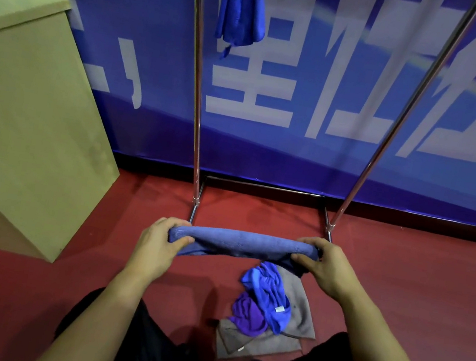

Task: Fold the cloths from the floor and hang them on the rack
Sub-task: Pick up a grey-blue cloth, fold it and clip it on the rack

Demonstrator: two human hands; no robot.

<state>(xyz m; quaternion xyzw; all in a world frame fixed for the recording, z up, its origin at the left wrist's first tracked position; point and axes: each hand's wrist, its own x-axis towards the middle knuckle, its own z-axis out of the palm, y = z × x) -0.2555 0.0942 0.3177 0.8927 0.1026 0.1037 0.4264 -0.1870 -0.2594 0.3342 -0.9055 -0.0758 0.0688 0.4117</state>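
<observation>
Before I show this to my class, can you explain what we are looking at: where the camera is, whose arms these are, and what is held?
The one picture comes from a camera worn on a person's head, looking down. The left hand and right hand grip the ends of a folded blue cloth, fingers curled round it. On the red floor lie more cloths: a bright blue one and a purple one on grey ones. Ahead stands a metal rack with a blue cloth already hung.

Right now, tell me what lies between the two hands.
In the head view, a folded blue cloth spans the gap, gripped at its ends by the left hand and right hand; red floor lies below.
</observation>
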